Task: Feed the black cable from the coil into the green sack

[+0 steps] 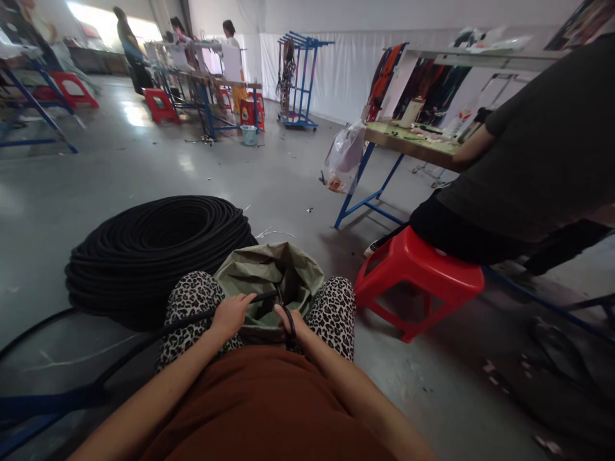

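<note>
My left hand is closed around a thick black cord, which runs in from the left across my thigh. The cord's short end points right, over the mouth of an olive-green bag between my knees. In my right hand are scissors with black handles. Their blades are at the cord's end; whether they touch it I cannot tell. Dark pieces lie inside the bag, too shadowed to make out. A large coil of black cord rests on the floor at my left.
On my right a person sits on a red stool at a workbench, with a plastic bag hanging from its corner. Blue metal bars stand at lower left. Farther back are a blue rack and people at tables.
</note>
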### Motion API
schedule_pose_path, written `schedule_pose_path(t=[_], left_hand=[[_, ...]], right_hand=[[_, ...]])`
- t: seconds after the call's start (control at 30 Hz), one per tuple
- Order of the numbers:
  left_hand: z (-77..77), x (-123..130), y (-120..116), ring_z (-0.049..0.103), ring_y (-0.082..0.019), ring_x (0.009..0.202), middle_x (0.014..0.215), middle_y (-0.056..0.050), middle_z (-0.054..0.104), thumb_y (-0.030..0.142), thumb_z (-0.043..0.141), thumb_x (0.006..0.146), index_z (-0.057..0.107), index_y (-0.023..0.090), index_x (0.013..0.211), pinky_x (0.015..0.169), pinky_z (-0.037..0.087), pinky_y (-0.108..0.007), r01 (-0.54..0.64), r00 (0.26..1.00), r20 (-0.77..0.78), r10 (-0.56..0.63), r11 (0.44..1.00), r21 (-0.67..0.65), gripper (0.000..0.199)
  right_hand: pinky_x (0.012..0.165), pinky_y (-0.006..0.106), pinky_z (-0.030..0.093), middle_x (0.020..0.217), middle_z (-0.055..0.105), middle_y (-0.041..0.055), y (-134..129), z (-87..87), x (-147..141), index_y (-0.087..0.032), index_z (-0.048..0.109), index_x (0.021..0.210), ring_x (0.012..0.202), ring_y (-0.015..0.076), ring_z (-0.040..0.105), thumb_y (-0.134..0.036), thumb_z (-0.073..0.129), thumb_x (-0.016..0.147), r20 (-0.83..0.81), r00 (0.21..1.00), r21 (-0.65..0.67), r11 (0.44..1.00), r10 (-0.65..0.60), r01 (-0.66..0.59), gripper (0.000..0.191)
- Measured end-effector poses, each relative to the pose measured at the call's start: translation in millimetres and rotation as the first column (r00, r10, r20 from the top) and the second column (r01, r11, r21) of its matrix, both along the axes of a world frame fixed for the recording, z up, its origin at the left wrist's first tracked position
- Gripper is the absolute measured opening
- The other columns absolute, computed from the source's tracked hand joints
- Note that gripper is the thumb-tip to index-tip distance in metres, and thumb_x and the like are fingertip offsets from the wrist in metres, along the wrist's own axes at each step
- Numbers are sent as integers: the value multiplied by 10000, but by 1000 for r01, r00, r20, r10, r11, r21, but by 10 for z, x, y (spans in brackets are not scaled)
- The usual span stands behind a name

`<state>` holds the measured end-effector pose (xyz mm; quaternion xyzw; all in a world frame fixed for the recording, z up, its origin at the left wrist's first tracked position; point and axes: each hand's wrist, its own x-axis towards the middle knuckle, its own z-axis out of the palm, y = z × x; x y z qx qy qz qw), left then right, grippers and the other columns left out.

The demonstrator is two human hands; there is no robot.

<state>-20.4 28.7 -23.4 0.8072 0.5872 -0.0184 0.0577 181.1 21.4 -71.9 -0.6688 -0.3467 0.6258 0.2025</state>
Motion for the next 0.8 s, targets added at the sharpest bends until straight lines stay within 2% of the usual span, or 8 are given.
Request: schedule_pose_path(t=[0.17,0.5,0.8], left_hand=[[13,46,-20,655,-200,984,1165,-87,683,121,390,924,530,227,1372,809,466,-315,3,1000,-7,-3,1000,-13,481],[6,77,-19,643,-198,994,1124,-98,687,137,395,924,539,224,1368,831,458,-312,6,1000,-7,-6,1000,-22,475],[-40,66,-15,644,-203,987,1112,-100,679,137,396,921,533,234,1379,828,461,-321,7,999,-34,-7,1000,-26,488]], right_hand=[[344,206,394,437,462,-16,5,21,-5,-151,545,647,330,107,454,-511,514,952,57,998,-10,1000,18,-17,473],[337,218,372,465,475,-2,9,69,-23,-158,521,596,320,118,465,-461,494,967,105,993,-15,998,54,-53,480],[379,228,410,519,501,6,26,-51,-36,-160,541,643,361,129,490,-480,550,930,163,984,-19,997,71,-69,431]])
